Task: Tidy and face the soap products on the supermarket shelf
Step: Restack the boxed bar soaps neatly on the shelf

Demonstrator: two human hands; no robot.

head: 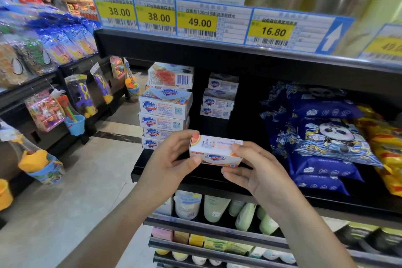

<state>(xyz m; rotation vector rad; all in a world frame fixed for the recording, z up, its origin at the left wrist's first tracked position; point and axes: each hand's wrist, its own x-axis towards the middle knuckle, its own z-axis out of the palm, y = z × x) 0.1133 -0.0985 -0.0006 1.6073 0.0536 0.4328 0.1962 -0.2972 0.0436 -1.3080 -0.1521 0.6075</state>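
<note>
A white Safeguard soap box (215, 154) is held out in front of the black shelf (195, 177), above its front edge and not resting on it, lying lengthwise with the logo face turned toward the camera. The left hand (171, 161) grips the box's left end, its fingers (185, 137) curled over the top and back while the thumb presses near the lower front corner. The right hand (250, 169) pinches the right end, fingers clamped on the top edge and the thumb under the bottom corner. Behind and to the left stands a tall stack of soap boxes (165, 111) at the shelf's left end (the topmost box (170, 75) shows its barcode side rather than the logo, and the layers sit slightly out of line). A shorter stack (219, 95) stands further back, just right of it. To the right lie dark blue panda-print packs (322, 139) and beside them yellow packs (389, 154). Yellow price tags (200, 22) run along the shelf edge above. Bottles and tubes (217, 206) fill the shelf below.
</note>
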